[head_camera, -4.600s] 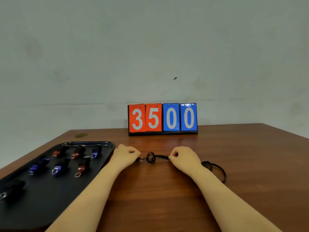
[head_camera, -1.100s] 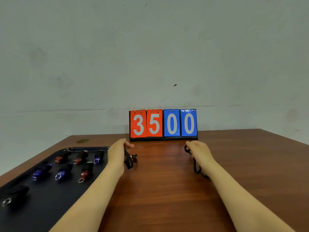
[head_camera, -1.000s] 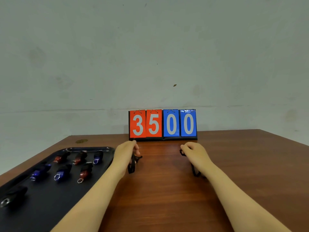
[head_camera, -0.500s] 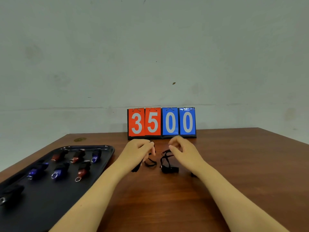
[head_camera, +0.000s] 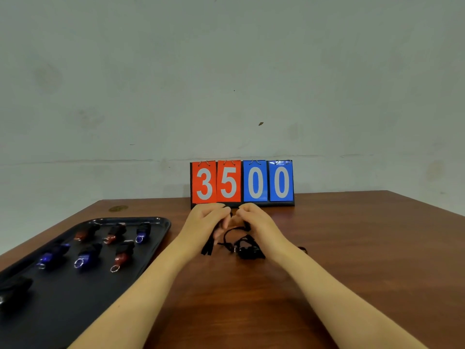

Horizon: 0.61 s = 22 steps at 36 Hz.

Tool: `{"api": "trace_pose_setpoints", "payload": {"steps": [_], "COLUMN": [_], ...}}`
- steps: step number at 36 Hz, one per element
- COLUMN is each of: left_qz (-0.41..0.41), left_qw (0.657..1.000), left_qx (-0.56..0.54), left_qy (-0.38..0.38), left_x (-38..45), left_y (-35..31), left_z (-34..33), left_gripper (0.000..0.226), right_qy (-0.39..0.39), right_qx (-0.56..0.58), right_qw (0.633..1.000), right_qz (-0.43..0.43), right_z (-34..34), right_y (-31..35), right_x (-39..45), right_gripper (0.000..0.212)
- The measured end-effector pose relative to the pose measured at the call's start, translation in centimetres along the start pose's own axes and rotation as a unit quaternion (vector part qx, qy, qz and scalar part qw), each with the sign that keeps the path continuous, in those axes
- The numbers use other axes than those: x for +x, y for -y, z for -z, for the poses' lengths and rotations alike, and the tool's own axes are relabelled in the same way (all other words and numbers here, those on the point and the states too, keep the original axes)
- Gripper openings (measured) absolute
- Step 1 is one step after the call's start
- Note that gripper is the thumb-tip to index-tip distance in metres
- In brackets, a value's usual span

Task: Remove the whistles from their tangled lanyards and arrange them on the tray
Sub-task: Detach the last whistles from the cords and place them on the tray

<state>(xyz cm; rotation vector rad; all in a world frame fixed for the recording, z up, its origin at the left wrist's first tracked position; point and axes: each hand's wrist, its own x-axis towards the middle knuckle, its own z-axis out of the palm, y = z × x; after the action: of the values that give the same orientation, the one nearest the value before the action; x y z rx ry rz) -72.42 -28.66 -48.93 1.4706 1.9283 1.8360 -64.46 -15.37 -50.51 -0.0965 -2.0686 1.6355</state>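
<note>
My left hand (head_camera: 205, 221) and my right hand (head_camera: 254, 221) are close together above the table, fingers curled, each holding part of a black lanyard (head_camera: 241, 244). Its loops and loose ends hang down between the hands onto the wood. A black tray (head_camera: 63, 306) lies at the left with several whistles in rows: red ones (head_camera: 122, 255), blue ones (head_camera: 86, 254) and a black one (head_camera: 15, 285) at its near end. No whistle is seen on the lanyard in my hands.
A flip scoreboard (head_camera: 242, 182) reading 3500 stands at the back of the brown wooden table (head_camera: 352, 248), just behind my hands. A small brass-coloured disc (head_camera: 118, 208) sits in the table's far left corner. A pale wall rises behind.
My hands, spread apart a second ago with the lanyard stretched between them, have come together in front of the scoreboard, bunching the black lanyard into loops between them.
</note>
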Motion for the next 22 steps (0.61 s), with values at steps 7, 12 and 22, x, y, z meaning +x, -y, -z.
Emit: {"api": "trace_pose_setpoints", "payload": {"steps": [7,12,22], "left_qz": [0.012,0.058,0.089], "left_qw": [1.000,0.997,0.993], "left_qx": [-0.013,-0.020,0.015], "left_qy": [-0.019,-0.054,-0.081], "left_x": [0.1,0.6,0.8], "left_y": [0.1,0.5,0.9], "left_z": [0.0,0.4,0.1], "left_gripper": [0.044,0.043,0.039], "right_qy": [0.069,0.035,-0.006], "right_qx": [-0.019,-0.013,-0.066], "right_qw": [0.997,0.999,0.997], "right_qz": [-0.003,-0.027,-0.031], "right_z": [-0.2,0.1,0.7], "right_y": [0.2,0.7,0.9], "right_x": [-0.7,-0.5,-0.6], "right_gripper": [0.034,0.043,0.030]}}
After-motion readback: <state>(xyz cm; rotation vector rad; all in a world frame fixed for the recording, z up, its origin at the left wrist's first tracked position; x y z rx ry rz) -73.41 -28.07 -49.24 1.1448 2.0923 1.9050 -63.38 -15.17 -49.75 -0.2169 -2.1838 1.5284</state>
